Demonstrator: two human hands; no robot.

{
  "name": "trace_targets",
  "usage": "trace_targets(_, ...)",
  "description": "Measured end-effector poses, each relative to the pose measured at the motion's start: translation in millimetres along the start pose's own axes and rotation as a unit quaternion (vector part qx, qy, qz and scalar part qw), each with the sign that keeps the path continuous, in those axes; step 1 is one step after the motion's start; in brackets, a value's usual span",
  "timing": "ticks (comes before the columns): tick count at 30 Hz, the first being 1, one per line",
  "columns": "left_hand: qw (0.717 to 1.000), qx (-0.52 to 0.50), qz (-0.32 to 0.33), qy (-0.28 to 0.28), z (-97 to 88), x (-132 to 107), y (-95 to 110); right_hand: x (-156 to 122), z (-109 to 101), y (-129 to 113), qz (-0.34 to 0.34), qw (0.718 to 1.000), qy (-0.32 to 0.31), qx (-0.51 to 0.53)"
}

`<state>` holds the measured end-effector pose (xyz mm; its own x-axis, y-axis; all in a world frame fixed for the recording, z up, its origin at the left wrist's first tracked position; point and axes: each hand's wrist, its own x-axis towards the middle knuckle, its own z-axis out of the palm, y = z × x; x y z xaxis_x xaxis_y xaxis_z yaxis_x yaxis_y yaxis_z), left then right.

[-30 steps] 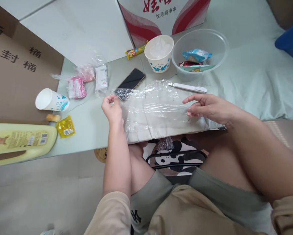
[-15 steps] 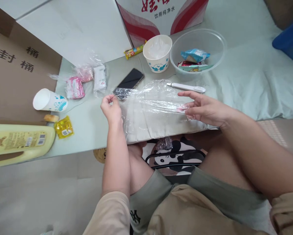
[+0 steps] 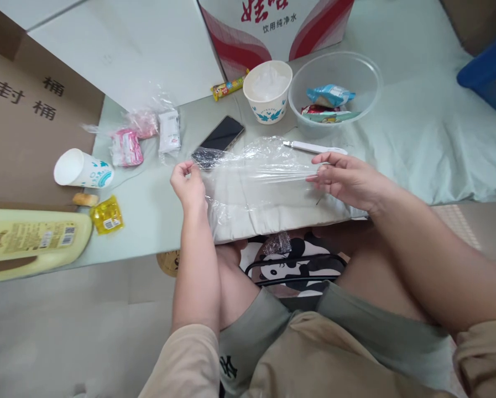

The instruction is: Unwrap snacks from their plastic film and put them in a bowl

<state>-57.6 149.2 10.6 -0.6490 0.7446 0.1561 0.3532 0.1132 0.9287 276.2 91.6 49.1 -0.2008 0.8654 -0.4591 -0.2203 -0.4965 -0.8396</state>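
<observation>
A sheet of clear plastic wrap (image 3: 258,166) is stretched across the pale cloth in front of me. My left hand (image 3: 188,184) pinches its left edge with closed fingers. My right hand (image 3: 347,178) grips its right edge, fingers curled on the film. A white utility knife (image 3: 314,147) lies just behind my right hand. A black phone (image 3: 220,136) lies behind the wrap, beside a small dark shiny packet (image 3: 205,158) under the film's corner.
Behind stand a paper bowl (image 3: 267,90) and a clear plastic bowl (image 3: 334,91) with snack packets. At the left lie a tipped paper cup (image 3: 82,170), pink packets (image 3: 126,147), a yellow packet (image 3: 105,214) and a yellow bottle (image 3: 27,242). A blue box (image 3: 490,72) sits at the right.
My right hand has gone from open fingers resting low on the wrap to gripping its right edge, lifted and moved a little away from me. My left hand has stayed put.
</observation>
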Motion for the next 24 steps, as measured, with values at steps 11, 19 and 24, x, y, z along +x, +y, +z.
trace_targets(11, 1.000, 0.000, -0.004, 0.008, -2.9, 2, -2, 1, 6, -4, 0.012, 0.996, -0.021, 0.083)
trace_targets(19, 1.000, -0.008, -0.011, 0.012, -3.3, 3, 1, -6, -5, -4, 0.022, 0.998, -0.037, 0.045)
trace_targets(24, 1.000, -0.002, -0.009, 0.012, -5.6, 6, -2, -19, -6, -6, 0.124, 0.990, -0.050, -0.037)
